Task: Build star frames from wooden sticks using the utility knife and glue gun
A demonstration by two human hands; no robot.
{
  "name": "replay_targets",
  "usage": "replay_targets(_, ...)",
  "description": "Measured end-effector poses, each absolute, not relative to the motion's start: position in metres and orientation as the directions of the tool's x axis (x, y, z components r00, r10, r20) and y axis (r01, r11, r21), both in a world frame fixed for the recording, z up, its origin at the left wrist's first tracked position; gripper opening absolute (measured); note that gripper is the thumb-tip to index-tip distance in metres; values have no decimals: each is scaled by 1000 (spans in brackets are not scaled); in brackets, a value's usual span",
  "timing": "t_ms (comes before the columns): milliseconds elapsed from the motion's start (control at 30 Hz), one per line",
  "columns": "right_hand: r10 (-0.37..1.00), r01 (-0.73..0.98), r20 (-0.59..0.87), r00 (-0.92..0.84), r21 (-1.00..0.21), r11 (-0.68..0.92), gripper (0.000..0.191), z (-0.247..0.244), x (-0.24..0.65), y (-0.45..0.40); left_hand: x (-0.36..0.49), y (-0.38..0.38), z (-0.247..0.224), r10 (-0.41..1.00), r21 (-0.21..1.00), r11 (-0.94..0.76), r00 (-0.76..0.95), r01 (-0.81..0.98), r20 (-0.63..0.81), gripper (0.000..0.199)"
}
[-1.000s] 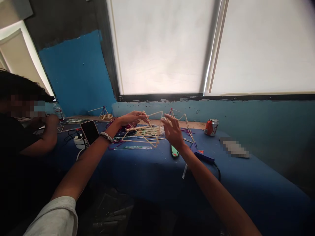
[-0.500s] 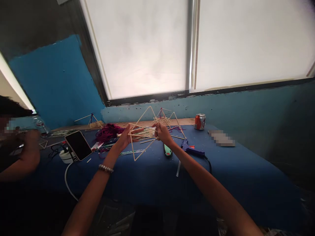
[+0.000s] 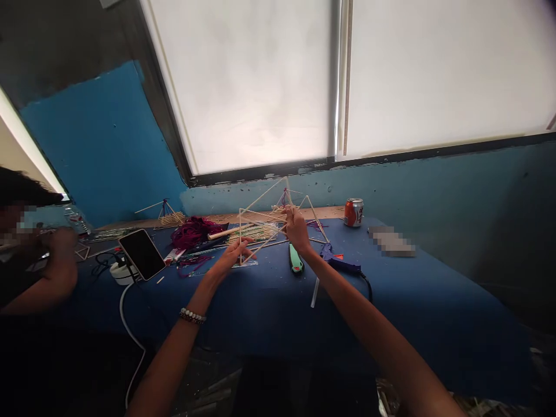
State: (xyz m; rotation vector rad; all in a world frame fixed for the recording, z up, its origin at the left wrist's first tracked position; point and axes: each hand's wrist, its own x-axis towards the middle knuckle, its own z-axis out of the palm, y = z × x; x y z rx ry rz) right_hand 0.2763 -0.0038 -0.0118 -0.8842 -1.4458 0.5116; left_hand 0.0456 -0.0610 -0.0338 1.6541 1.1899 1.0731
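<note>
1. A triangular frame of thin pale wooden sticks is held in the air above the middle of the bench, tilted, with its top corner raised level with the bottom edge of the window.
2. The right hand is closed on the sticks at the frame's right side, with the fingers curled around them, and the frame is gripped there.
3. The left hand is held low and half open, with the fingers spread, right at the frame's lower corner. Whether a stick is gripped by it cannot be told. A beaded bracelet is worn on that wrist.
4. Beneath the frame, a bundle of loose pale wooden sticks and a thick pale wooden dowel are laid on the blue cloth-covered bench. A small stick pyramid model is seen behind the frame.
5. To the right are placed a green-handled cutter, a blue hot-glue gun and a red drink can.
6. To the left are placed tangled magenta pipe cleaners and a black smartphone.
7. At the far left, a co-worker's hand is raised near the bench's edge.
</note>
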Motion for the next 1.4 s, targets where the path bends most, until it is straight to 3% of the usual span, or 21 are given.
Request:
replay_targets(133,739,432,670,-65,-649,626,34,-17,273,-1,41,-58,-41,965,926,-262,67,273,254,57)
replay_targets(333,794,571,604,-70,-628,529,36,-20,271,-2,49,-66,-48,937,916,-337,174,218,303,51)
replay_targets(567,764,593,568,-307,-513,620,32,-16,274,-12,49,-71,-51,884,828,-467,201,310,423,41)
replay_targets(800,762,719,613,-209,-431,545,35,-11,280,-14,47,-75,-52,883,816,-464,249,345,397,54)
replay_targets(933,760,759,620,-197,-394,518,36,-12,282,-12,46,-72,-52,883,827,-469,160,309,441,48)
replay_targets(1033,748,688,632,-205,-450,569,33,-15,282,-8,45,-71,-51,887,847,-455,60,276,457,47)
replay_targets(1200,770,350,562,-302,-686,638,26,-21,276,-1,43,-70,-50,868,861,-464,-90,206,489,47)
replay_targets(1400,810,20,354,-468,-911,411,28,-19,265,-14,38,-67,-52,812,858,-489,-277,156,514,51)
